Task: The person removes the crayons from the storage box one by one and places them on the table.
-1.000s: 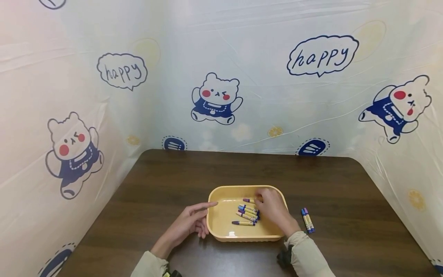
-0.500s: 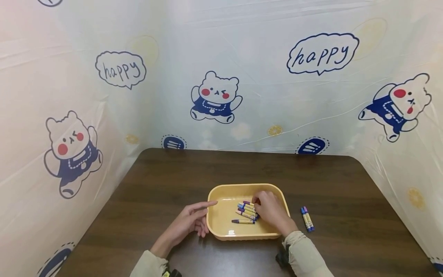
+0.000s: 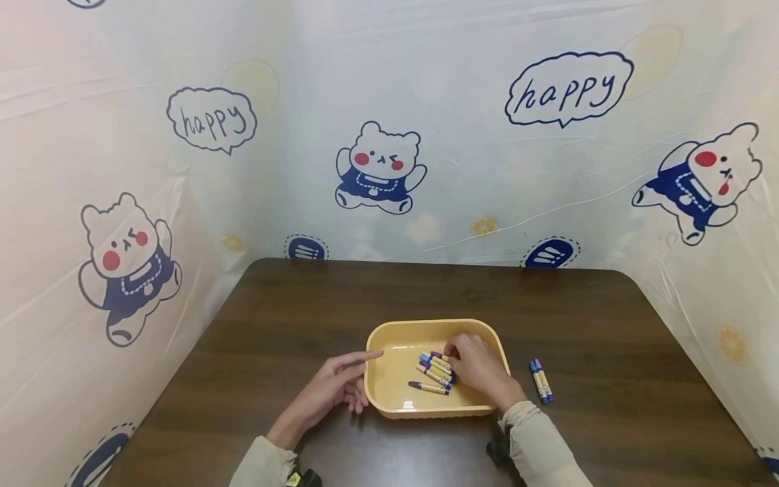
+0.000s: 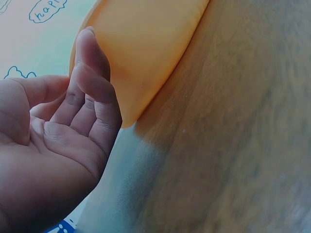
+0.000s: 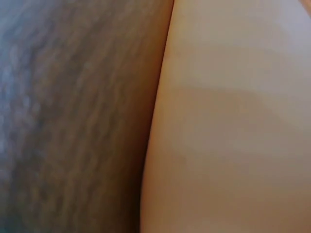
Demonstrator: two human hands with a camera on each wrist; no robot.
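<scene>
A yellow plastic tray stands on the table, with several crayons in yellow wrappers lying in its middle. At its left end my left hand holds the wall, one digit reaching over the rim and the others bent against the outside. The left wrist view shows this hand's palm beside the tray wall. Inside the tray's right half, my right hand pinches a purple-tipped crayon beside the group; its fingertips are partly hidden. In the right wrist view only the tray's wall and the tabletop appear.
Two crayons, tipped blue and purple, lie side by side on the table right of the tray. The dark wooden table is enclosed behind and at both sides by a pale printed curtain.
My right hand has brought the purple-tipped crayon slightly toward me, up against the other crayons, which have closed together. My left hand keeps its place on the tray.
</scene>
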